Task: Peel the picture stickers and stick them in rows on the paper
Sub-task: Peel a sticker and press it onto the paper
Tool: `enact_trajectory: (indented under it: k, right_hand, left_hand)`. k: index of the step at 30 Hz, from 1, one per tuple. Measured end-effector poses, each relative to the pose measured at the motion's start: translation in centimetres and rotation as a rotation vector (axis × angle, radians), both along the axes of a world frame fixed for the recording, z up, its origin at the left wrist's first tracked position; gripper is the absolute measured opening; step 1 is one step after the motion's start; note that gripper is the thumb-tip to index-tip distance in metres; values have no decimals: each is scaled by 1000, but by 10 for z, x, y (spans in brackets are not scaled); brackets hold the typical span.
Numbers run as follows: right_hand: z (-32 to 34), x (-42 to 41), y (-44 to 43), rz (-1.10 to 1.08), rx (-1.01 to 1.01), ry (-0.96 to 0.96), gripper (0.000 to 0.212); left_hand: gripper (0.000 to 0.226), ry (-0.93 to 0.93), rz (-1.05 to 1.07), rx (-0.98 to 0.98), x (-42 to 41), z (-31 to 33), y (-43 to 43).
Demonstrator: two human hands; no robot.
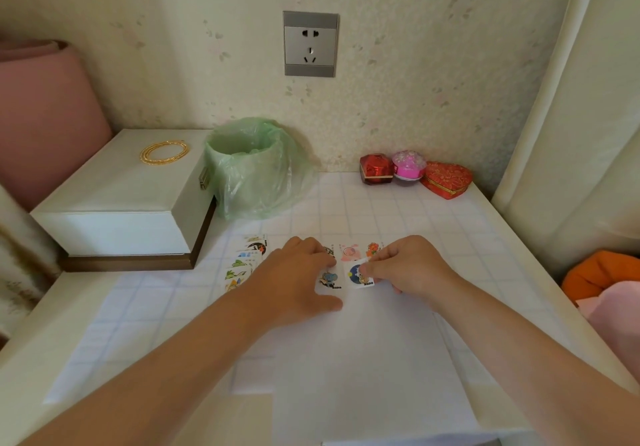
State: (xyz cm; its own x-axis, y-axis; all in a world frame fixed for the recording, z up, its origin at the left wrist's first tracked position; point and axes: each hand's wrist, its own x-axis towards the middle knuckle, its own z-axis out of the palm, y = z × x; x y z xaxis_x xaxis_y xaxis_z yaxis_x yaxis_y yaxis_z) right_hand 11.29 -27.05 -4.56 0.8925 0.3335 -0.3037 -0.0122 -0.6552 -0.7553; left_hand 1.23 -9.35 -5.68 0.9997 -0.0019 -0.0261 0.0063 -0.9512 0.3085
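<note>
A white sheet of paper (367, 359) lies on the checked table cover in front of me. Picture stickers sit on its far end: a top row with a pink one (349, 252) and an orange one (373, 249), and below them a blue mouse sticker (329, 279). My right hand (408, 265) pinches a blue round sticker (356, 274) at its right edge, just right of the mouse sticker. My left hand (294, 279) rests flat on the paper, fingers spread, partly covering the rows. A fanned pile of unpeeled stickers (244, 262) lies left of my left hand.
A white box (117, 203) with a gold bracelet (164, 152) stands at the back left. Beside it is a small bin lined with a green bag (249, 168). Three small red and pink gift boxes (415, 172) sit by the wall. An orange and pink cloth (602, 283) lies at the right edge.
</note>
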Motion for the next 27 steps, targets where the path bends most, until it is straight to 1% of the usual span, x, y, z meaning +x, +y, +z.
enact_trajectory:
  k: [7, 12, 17, 20, 24, 27]
  right_hand:
    - [-2, -1, 2, 3, -24, -15, 17]
    - [-4, -1, 3, 7, -28, -17, 12]
    - [-8, 0, 3, 18, -74, -60, 13]
    - [-7, -3, 4, 13, -121, -94, 12]
    - [-6, -7, 8, 16, -216, -166, 13]
    - [-4, -10, 9, 39, -294, -231, 13]
  left_hand:
    - [66, -6, -8, 13, 0, -1, -1]
    - [65, -26, -12, 9, 0, -2, -1]
    - [65, -44, -25, 30, 1, -4, -1]
    - [63, -65, -88, 67, 1, -5, -1]
    - [47, -67, -217, 74, 0, -6, -4]
    - [45, -72, -241, 104, -1, -8, -5]
